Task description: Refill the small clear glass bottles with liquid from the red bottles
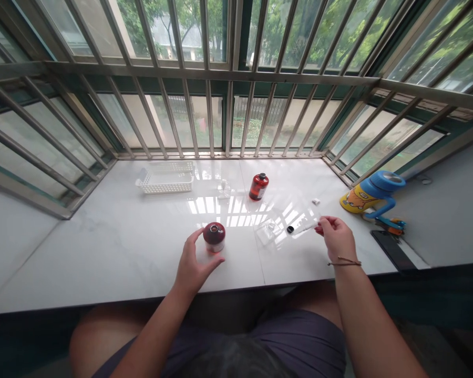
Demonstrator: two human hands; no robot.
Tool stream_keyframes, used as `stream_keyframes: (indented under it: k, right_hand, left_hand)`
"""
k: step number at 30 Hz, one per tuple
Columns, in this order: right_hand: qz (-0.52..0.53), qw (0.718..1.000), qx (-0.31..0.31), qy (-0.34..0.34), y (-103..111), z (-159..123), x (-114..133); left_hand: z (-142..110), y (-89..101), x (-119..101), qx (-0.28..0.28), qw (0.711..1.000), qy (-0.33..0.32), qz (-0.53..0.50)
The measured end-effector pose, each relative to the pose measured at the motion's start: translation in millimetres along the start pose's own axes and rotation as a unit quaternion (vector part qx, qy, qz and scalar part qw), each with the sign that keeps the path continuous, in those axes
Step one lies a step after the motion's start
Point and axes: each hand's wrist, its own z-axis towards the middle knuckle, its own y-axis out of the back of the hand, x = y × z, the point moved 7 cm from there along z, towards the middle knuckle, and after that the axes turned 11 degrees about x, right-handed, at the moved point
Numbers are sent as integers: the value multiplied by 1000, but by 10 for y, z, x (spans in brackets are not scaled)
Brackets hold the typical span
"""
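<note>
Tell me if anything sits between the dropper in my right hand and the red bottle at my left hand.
Yes, a small clear object, its exact kind hard to tell, lies roughly in line between the dropper and the red bottle.

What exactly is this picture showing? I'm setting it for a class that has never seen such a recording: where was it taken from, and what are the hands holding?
No machine here: these are a person's two bare hands, filmed by a camera worn on the head, looking forward and down. This is the only view. The left hand wraps around a red bottle. The right hand pinches what looks like a thin dropper. On the white counter, by a barred window, stand a basket, an amber bottle, a cup and a phone.
</note>
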Motion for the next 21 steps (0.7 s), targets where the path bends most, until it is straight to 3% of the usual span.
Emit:
stream_keyframes:
  k: [5,10,15,21]
  right_hand:
    - [5,988,-18,152,-184,-401,784]
    - [-102,959,-27,264,-402,-717,1331]
    - [-160,928,-23,335,-545,-832,1472]
    - [-180,914,54,361,-749,-905,1406]
  left_hand:
    - [-258,99,-67,-53,994,-61,72]
    - [-456,167,161,-69,989,-68,114]
    - [-507,201,344,-76,984,-65,149]
    - [-495,139,284,-65,977,-97,176]
